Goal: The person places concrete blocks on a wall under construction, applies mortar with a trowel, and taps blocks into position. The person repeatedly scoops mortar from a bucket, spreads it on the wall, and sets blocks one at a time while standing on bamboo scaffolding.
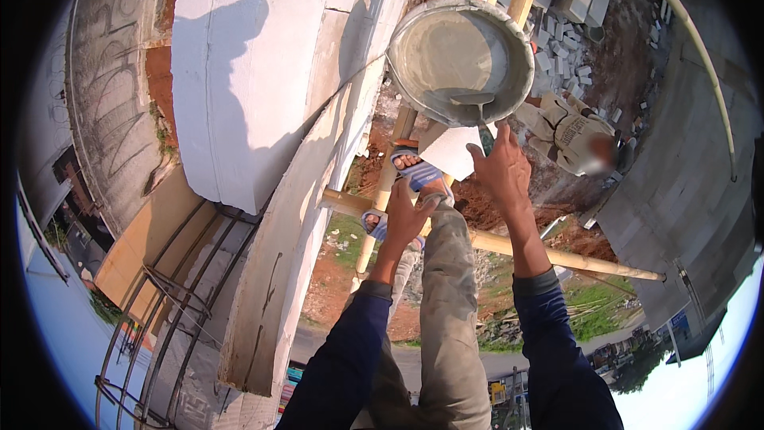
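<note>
My right hand point(504, 166) grips the green-handled trowel point(485, 138), whose blade lies in grey wet mix inside a round bucket point(521, 60) at the upper middle. Just below the bucket is a white piece of block or board point(442, 149), partly behind the trowel hand. My left hand point(407, 216) is lower and further left, beside my shin and sandalled foot point(418, 167), its fingers curled; what they hold, if anything, is hidden. My other foot, also in a striped sandal, rests near a bamboo pole point(362, 259).
A white wall point(231, 72) and concrete ledge point(270, 271) run along my left, with a rebar cage point(171, 295) beside them. Bamboo scaffold poles point(557, 255) cross beneath me. Far below are a person point(561, 131), scattered white blocks point(581, 0) and soil. A grey wall point(668, 191) is at right.
</note>
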### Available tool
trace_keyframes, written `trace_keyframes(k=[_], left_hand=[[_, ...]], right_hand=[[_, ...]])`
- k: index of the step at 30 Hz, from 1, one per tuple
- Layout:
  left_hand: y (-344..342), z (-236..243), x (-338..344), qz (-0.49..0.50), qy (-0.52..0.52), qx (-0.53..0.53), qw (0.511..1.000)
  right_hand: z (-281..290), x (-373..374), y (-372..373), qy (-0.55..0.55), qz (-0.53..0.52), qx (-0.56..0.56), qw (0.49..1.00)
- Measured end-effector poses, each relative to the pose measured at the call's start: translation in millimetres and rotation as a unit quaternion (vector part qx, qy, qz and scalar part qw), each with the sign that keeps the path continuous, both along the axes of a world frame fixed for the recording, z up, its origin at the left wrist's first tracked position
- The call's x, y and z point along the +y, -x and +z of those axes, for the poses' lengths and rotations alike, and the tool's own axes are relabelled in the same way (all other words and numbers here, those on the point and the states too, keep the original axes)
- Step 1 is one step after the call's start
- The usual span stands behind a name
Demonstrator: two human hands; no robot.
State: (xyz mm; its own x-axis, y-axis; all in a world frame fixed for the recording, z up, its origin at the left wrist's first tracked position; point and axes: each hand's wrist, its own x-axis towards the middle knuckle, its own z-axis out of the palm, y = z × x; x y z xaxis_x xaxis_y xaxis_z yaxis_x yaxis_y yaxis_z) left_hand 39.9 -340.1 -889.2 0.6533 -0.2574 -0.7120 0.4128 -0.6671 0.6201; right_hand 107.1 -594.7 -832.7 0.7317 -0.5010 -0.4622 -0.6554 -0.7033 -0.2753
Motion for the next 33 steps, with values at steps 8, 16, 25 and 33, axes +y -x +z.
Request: trace_keyframes(k=[8,16,25,33], left_hand=[[-88.8,-136.0,-99.7,-0.246,-0.001,0.013,0.969],[-78.3,-96.7,-103.0,-0.223,-0.021,0.001,0.975],[-63.3,19.6,26.6,0.094,0.177,0.187,0.962],[-67.3,-13.3,57.0,0.368,0.397,0.296,0.788]], right_hand=[[-26.9,-59.8,-70.0,0.044,0.259,0.077,0.962],[-34.6,-69.8,-59.3,0.035,0.137,0.02,0.99],[-47.3,-53.0,-11.6,-0.365,-0.285,-0.017,0.886],[84.4,-28.6,4.3,-0.383,-0.28,-0.089,0.875]])
